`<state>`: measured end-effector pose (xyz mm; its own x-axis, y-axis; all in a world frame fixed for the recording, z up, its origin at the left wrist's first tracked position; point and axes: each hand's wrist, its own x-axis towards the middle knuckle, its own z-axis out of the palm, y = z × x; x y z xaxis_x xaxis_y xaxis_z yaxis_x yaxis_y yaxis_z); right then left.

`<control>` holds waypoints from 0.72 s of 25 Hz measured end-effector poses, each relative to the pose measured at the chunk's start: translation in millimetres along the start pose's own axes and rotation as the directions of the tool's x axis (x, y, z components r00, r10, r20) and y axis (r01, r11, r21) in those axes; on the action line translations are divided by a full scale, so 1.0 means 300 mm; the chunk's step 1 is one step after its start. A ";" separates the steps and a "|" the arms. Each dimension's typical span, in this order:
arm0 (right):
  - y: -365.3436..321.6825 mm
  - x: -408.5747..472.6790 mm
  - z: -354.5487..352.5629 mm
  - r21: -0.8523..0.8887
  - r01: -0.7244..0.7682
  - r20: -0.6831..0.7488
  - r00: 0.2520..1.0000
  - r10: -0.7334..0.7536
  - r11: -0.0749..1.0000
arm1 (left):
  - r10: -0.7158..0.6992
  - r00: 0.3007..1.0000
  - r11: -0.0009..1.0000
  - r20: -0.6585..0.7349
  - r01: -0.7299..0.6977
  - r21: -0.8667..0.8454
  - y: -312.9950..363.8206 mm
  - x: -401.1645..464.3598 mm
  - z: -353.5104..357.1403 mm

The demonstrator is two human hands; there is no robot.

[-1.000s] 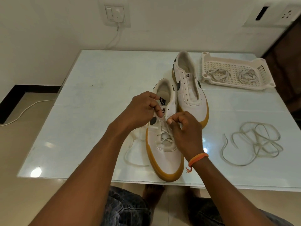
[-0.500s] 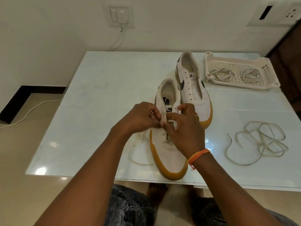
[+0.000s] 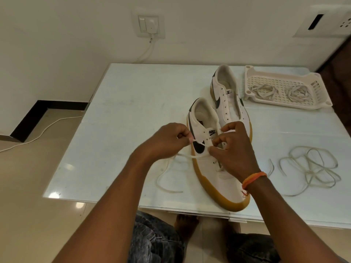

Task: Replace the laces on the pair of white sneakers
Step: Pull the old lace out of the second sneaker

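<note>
- L hand (image 3: 169, 141) is curled tight, pinching the lace (image 3: 187, 155) at the fingertips, just left of the near shoe (image 3: 210, 168).
- From that pinch the lace runs right across the shoe's side w/ the black swoosh to my R hand (image 3: 234, 149).
- R hand sits over the eyelet rows mid-shoe; thumb and forefinger pinch the lace by an eyelet, other fingers curled — can't tell exactly which eyelet.
- Rest of the lace drops below L hand and loops loose on the table (image 3: 123, 114), tip lying toward the near edge.
- Near shoe: under and between both hands, toe pointing at me and hanging at the table's front edge, heel away. Gum sole, white upper. Some lacing shows low down by the R wrist, partly hidden.
- 2nd shoe (image 3: 228, 99) is just beyond the R hand, touching or nearly touching the near one. I see no lace in its eyelets.
- Loose laces (image 3: 311, 168) — a tangled pile on the table, right of the R wrist, well apart from the shoes.
- Tray (image 3: 319, 103) far right beyond the R hand, next to the 2nd shoe; two bundled laces (image 3: 264, 90) lie inside it.
- Orange band (image 3: 253, 178) on the R wrist.
- Wall socket (image 3: 150, 25) w/ cable (image 3: 39, 132) plugged in, far beyond L hand; cable trails on the floor off to the left.
</note>
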<state>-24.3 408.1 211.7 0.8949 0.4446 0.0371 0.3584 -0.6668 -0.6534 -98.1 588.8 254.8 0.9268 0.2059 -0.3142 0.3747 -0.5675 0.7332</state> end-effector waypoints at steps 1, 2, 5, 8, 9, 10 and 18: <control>-0.001 -0.002 -0.007 0.021 0.002 0.012 1.000 -0.002 1.000 | -0.032 0.999 0.997 0.021 0.034 -0.067 0.011 -0.008 0.014; -0.004 -0.004 -0.008 0.038 0.028 -0.003 1.000 -0.028 0.999 | -0.058 0.997 0.991 0.044 0.063 -0.118 0.020 -0.017 0.024; -0.006 -0.002 -0.010 0.058 0.197 -0.061 0.979 -0.193 0.979 | -0.095 0.994 0.992 0.058 0.100 -0.083 0.011 -0.051 0.008; 0.016 0.016 -0.047 0.128 0.137 -0.030 0.991 -0.134 0.982 | -0.129 0.983 0.980 -0.127 0.146 0.133 -0.004 -0.085 -0.085; 0.024 0.025 -0.061 0.173 0.074 -0.048 0.997 -0.067 0.982 | -0.140 0.960 0.966 -0.244 0.187 0.180 0.002 -0.097 -0.106; 0.029 0.031 -0.070 0.223 0.024 -0.068 0.998 -0.009 0.975 | -0.141 0.916 0.953 -0.376 0.228 0.198 0.006 -0.107 -0.115; -0.041 -0.003 -0.001 0.276 0.157 -0.099 0.986 -0.135 0.948 | -0.251 0.813 0.838 -0.526 -0.089 -0.538 0.027 -0.052 -0.042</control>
<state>-29.5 415.6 220.0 0.8603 0.4691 0.1993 0.4072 -0.3974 -0.8223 -109.4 591.1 273.3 0.6734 0.7291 -0.1226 0.2467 -0.0653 0.9669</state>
